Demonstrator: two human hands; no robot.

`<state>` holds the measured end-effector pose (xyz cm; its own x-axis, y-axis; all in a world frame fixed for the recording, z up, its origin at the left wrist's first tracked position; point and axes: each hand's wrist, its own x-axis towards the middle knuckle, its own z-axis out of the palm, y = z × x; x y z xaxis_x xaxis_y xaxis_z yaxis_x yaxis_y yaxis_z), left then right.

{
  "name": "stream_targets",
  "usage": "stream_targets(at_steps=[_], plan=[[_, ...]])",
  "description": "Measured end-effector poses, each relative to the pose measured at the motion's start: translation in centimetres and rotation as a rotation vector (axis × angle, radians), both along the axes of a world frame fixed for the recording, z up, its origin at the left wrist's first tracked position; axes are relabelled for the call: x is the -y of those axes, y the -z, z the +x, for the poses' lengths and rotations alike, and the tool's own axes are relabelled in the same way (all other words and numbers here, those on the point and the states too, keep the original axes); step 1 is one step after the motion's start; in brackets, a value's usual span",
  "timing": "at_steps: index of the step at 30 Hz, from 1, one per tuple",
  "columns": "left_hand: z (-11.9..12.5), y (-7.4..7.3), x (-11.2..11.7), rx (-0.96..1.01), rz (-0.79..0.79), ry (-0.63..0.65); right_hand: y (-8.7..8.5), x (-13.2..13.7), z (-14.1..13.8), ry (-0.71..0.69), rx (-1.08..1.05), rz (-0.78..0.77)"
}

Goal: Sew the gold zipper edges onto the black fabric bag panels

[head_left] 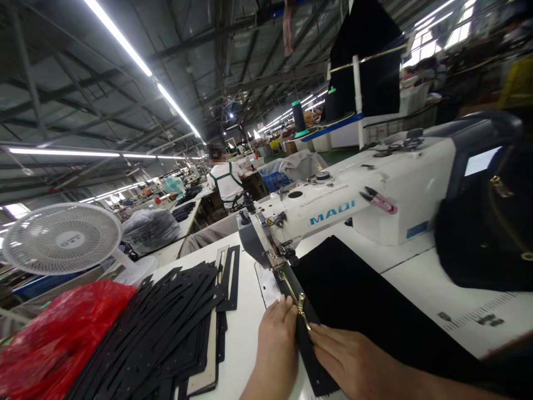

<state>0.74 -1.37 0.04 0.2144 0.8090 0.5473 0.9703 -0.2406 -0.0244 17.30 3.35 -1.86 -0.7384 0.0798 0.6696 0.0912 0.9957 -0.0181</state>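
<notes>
A black fabric panel [358, 294] lies on the white sewing table [245, 328], with a gold zipper [297, 303] along its left edge running under the presser foot [280, 259] of a white MAQI sewing machine [333, 211]. My left hand [277, 339] rests left of the zipper, fingers curled down against the black strip. My right hand [353, 358] lies flat on the panel just right of the zipper, fingers stretched out and pressing the cloth. Neither hand lifts anything.
A stack of cut black frame pieces [166, 328] lies to the left, beside a red plastic bag [54, 333] and a white fan [62, 238]. Pink snips [380, 200] sit on the machine arm. A black bag [487, 228] stands at right. Another person [225, 178] works farther back.
</notes>
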Motion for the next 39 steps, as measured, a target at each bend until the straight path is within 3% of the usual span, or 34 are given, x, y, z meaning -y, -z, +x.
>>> stream_targets(at_steps=[4,13,24,28,31,34,36,39], plan=[[-0.1,-0.2,-0.5,-0.01,0.031,0.038,-0.6,0.0,0.5,0.005,-0.017,-0.009],[-0.7,-0.8,-2.1,0.042,-0.039,0.036,-0.2,-1.8,-1.3,0.014,-0.188,-0.026],[-2.3,-0.1,-3.7,0.113,0.042,0.033,-0.4,-4.2,-2.6,0.06,-0.14,0.007],[-2.5,0.2,-4.0,0.176,-0.016,0.021,-0.1,-4.8,-3.1,0.056,-0.158,-0.002],[-2.4,0.1,-3.8,0.217,-0.081,0.003,-1.5,-4.8,-2.6,-0.011,-0.15,-0.109],[-2.1,-0.6,-3.3,0.266,-0.129,0.012,-3.5,-5.0,-2.0,-0.064,-0.012,-0.374],[-1.7,-0.8,-3.0,0.319,-0.172,0.015,-4.2,-5.7,-2.3,0.036,0.045,-0.54],[-1.5,-0.4,-2.7,0.345,-0.177,-0.017,-4.1,-7.2,-4.1,0.312,0.077,-0.613]])
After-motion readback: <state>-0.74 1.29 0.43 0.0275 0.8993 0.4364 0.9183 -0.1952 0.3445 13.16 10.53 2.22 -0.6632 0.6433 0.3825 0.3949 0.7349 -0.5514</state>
